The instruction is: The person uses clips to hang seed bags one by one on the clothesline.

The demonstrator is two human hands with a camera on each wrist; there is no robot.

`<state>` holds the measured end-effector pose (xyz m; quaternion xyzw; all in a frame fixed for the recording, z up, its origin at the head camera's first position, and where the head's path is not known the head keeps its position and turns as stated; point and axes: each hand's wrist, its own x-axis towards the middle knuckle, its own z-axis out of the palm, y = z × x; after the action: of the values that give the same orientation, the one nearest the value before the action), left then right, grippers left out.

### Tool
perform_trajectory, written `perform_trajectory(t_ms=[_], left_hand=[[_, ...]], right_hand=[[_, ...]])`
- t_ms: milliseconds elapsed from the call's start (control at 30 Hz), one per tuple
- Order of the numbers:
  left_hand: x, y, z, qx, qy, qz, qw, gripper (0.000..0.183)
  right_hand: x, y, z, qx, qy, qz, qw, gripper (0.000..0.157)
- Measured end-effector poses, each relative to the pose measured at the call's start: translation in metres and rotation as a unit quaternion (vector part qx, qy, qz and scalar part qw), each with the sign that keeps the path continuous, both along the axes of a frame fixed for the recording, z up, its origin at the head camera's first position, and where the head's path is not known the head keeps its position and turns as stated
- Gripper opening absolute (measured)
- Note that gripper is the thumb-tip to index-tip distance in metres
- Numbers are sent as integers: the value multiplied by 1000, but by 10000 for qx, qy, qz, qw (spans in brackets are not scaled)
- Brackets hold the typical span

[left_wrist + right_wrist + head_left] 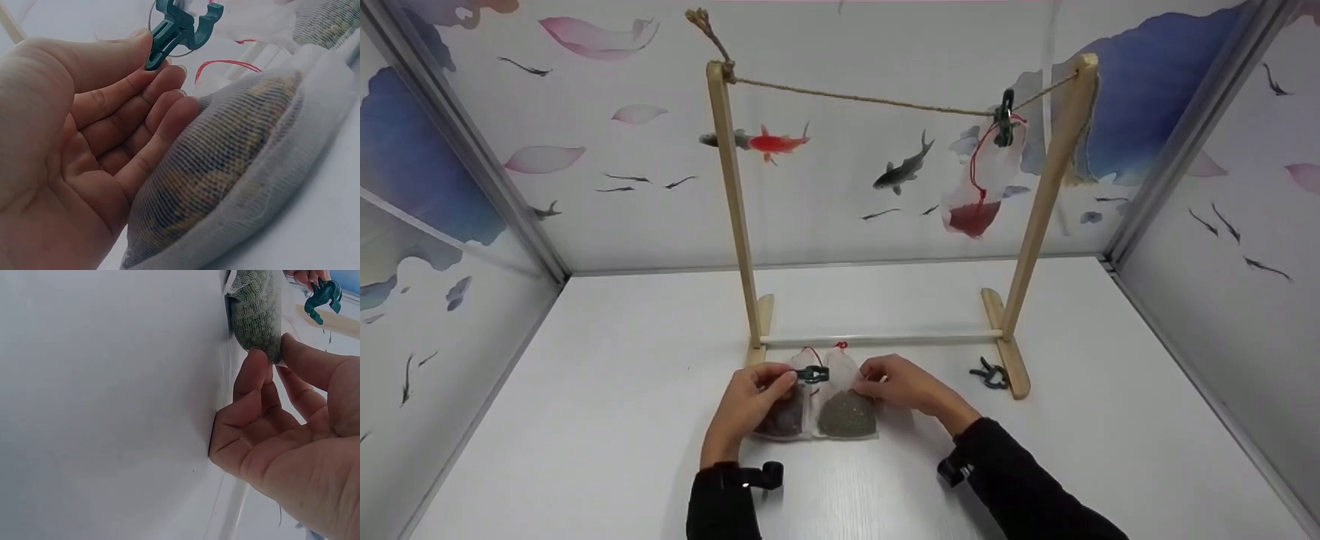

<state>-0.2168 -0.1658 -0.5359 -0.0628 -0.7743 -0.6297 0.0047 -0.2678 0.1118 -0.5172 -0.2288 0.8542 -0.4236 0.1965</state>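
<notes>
My left hand (751,403) pinches a dark green plastic clip (812,374) by its handle end. In the left wrist view the jaws of that clip (171,31) point away from the fingers. Just below it lies a mesh drawstring bag (225,157) with dark brown contents, partly hidden by this hand in the head view. Beside that bag is a second mesh bag (847,415), filled with something grey-green and topped by a red cord. Thumb and fingers of my right hand (907,387) pinch the right edge of this second bag.
Behind the bags stands a wooden frame (1041,199) with a rope (862,98) strung across its top. A clip (1005,120) on the rope holds a mesh bag (975,216) with red contents. Another clip (990,373) lies by the frame's right foot.
</notes>
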Motion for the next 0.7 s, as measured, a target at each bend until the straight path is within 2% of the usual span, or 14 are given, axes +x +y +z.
perform_trajectory(t_ms=[233,367,433,467,567,667,700], left_hand=[[-3,0,-5,-109,-106,86,9998,22],[-2,1,0,-106,-65,121,9998,22],[0,0,3,-69,-30,165,9998,23],[3,1,9,-63,-29,198,9998,23],[4,1,13,-133,0,278,9995,24],[3,2,15,-192,43,398,9990,22],[1,1,11,-191,77,445,9988,22]], right_hand=[[3,2,-1,-300,-74,34,9995,12],[4,3,-1,-336,175,58,9993,12],[5,4,0,-351,315,70,9989,12],[5,4,0,-357,372,71,9986,11],[7,4,0,-424,520,70,9977,11],[7,5,1,-441,589,32,9973,11],[7,6,1,-459,585,16,9972,10]])
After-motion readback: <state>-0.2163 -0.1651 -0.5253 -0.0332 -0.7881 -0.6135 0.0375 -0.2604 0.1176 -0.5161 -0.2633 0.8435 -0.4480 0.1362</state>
